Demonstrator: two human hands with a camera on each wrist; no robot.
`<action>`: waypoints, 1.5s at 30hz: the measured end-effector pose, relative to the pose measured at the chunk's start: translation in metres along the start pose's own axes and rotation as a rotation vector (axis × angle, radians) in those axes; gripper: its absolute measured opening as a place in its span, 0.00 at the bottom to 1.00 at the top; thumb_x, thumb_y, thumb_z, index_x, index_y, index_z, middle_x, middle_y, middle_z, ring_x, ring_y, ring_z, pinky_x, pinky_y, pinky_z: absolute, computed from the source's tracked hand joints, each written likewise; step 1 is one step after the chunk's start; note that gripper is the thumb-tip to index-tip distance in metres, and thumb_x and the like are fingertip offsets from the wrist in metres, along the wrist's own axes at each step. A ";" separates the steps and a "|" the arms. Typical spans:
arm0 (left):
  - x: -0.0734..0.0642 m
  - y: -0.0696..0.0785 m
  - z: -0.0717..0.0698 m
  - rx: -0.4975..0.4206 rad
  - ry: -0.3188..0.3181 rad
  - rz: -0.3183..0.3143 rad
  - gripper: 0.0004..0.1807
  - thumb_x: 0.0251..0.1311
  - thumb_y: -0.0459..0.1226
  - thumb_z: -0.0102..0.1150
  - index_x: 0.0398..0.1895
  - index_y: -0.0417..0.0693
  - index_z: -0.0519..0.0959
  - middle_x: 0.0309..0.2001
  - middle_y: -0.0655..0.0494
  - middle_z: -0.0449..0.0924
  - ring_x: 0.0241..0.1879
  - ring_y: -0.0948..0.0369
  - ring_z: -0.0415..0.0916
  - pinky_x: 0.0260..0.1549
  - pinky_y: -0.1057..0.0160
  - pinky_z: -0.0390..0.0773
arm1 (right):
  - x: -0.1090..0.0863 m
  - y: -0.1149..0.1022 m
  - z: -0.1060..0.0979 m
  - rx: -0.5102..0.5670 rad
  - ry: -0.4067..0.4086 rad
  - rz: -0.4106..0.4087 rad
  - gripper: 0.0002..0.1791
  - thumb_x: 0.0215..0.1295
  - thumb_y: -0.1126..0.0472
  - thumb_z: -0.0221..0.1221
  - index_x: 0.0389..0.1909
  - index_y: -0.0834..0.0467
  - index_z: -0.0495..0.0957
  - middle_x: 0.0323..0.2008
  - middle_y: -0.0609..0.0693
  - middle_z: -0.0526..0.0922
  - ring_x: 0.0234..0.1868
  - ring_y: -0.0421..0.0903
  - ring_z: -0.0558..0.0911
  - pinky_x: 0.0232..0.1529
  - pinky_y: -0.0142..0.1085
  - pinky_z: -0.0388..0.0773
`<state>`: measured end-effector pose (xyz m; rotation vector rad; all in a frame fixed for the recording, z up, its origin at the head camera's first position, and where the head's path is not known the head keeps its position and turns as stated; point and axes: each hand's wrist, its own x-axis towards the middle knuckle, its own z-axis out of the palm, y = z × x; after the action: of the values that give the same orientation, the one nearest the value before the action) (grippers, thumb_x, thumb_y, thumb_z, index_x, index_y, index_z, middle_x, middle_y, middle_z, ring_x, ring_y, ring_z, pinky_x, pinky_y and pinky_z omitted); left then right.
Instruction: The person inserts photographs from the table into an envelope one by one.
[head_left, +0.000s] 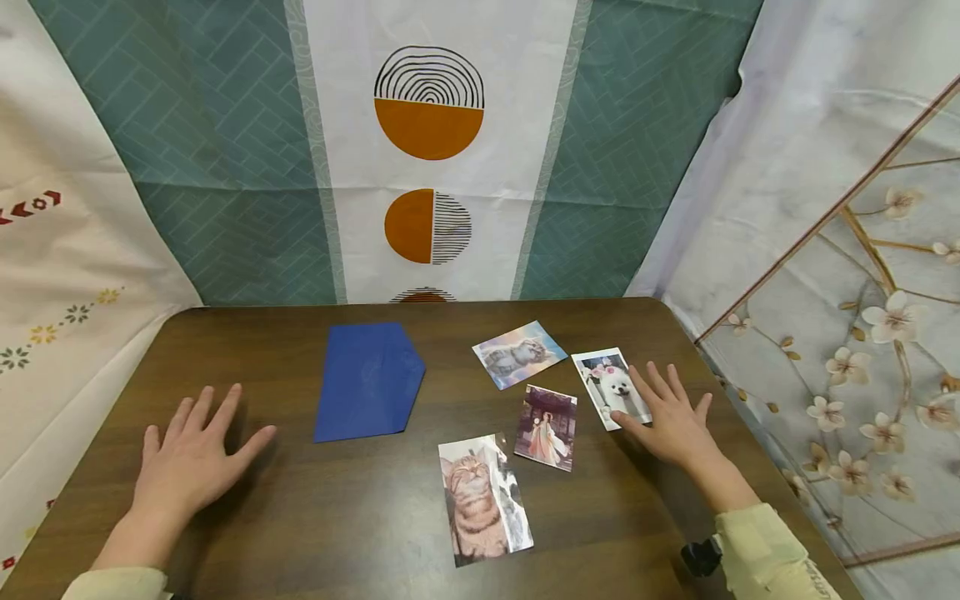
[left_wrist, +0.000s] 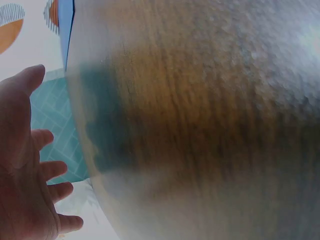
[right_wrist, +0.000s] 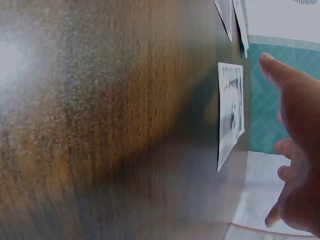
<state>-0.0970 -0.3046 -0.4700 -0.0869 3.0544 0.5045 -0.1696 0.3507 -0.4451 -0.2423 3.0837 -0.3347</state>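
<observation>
My left hand [head_left: 191,458] is spread over the left side of the table, holding nothing; the left wrist view shows its fingers [left_wrist: 52,170] raised off the wood. To its right lies a blue envelope [head_left: 367,383] with a pointed flap. On the right, my right hand [head_left: 671,421] spreads its fingers above the edge of a white dog photo [head_left: 607,392], apart from it in the right wrist view. Left of that hand lie a kitten picture [head_left: 517,354], a picture of robed figures [head_left: 547,427] and an orange cat photo [head_left: 480,500].
The dark wooden table [head_left: 337,525] has rounded far corners. A green and white curtain [head_left: 495,150] hangs behind it, and flowered cloth [head_left: 840,333] borders the right side. Pale embroidered cloth [head_left: 67,250] hangs on the left.
</observation>
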 end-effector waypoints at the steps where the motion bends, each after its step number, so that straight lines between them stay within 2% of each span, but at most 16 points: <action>1: 0.001 0.000 0.000 0.002 0.001 0.002 0.55 0.74 0.71 0.44 0.88 0.46 0.44 0.81 0.21 0.42 0.77 0.21 0.41 0.64 0.14 0.37 | 0.000 0.000 0.000 0.002 0.005 -0.001 0.52 0.72 0.30 0.59 0.86 0.52 0.55 0.85 0.66 0.49 0.85 0.70 0.39 0.62 0.87 0.28; 13: 0.005 0.005 -0.004 0.017 0.007 0.003 0.55 0.74 0.71 0.44 0.88 0.45 0.45 0.80 0.21 0.43 0.76 0.21 0.43 0.64 0.14 0.37 | -0.001 -0.005 0.007 -0.001 0.017 -0.023 0.51 0.72 0.30 0.60 0.86 0.53 0.57 0.84 0.66 0.53 0.85 0.70 0.43 0.63 0.88 0.29; 19: 0.007 0.010 -0.002 0.014 -0.002 -0.001 0.56 0.73 0.72 0.43 0.88 0.42 0.45 0.80 0.20 0.45 0.76 0.21 0.44 0.63 0.14 0.37 | -0.003 -0.004 0.005 -0.007 0.019 -0.030 0.51 0.71 0.31 0.61 0.85 0.55 0.58 0.84 0.67 0.53 0.85 0.70 0.43 0.62 0.88 0.28; 24: 0.012 0.017 0.000 0.014 0.015 0.007 0.56 0.73 0.72 0.44 0.87 0.42 0.46 0.80 0.20 0.46 0.76 0.22 0.45 0.63 0.14 0.37 | -0.004 -0.005 0.001 -0.014 0.032 -0.038 0.51 0.71 0.31 0.61 0.85 0.55 0.59 0.83 0.66 0.54 0.85 0.70 0.44 0.63 0.87 0.28; 28: 0.017 0.026 0.000 0.017 0.025 0.019 0.57 0.72 0.72 0.44 0.87 0.41 0.49 0.79 0.20 0.49 0.76 0.23 0.47 0.64 0.14 0.39 | -0.001 -0.006 0.000 -0.013 0.029 -0.045 0.51 0.71 0.31 0.61 0.85 0.53 0.59 0.83 0.66 0.55 0.85 0.70 0.44 0.63 0.87 0.27; 34: 0.028 0.042 0.001 0.011 -0.010 0.029 0.59 0.71 0.73 0.44 0.86 0.37 0.49 0.79 0.19 0.49 0.77 0.23 0.47 0.65 0.15 0.42 | 0.004 -0.011 0.000 -0.030 0.029 -0.052 0.51 0.71 0.30 0.61 0.86 0.51 0.57 0.83 0.66 0.55 0.85 0.69 0.45 0.64 0.87 0.28; 45: 0.050 0.076 0.014 0.032 -0.046 0.054 0.59 0.69 0.73 0.48 0.85 0.35 0.53 0.78 0.19 0.51 0.76 0.24 0.52 0.66 0.16 0.48 | 0.014 -0.027 0.004 -0.049 0.038 -0.111 0.49 0.70 0.32 0.62 0.84 0.52 0.62 0.83 0.63 0.58 0.84 0.69 0.49 0.64 0.87 0.33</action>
<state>-0.1510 -0.2305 -0.4611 0.0086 3.0258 0.4546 -0.1789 0.3212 -0.4434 -0.4146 3.1257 -0.2700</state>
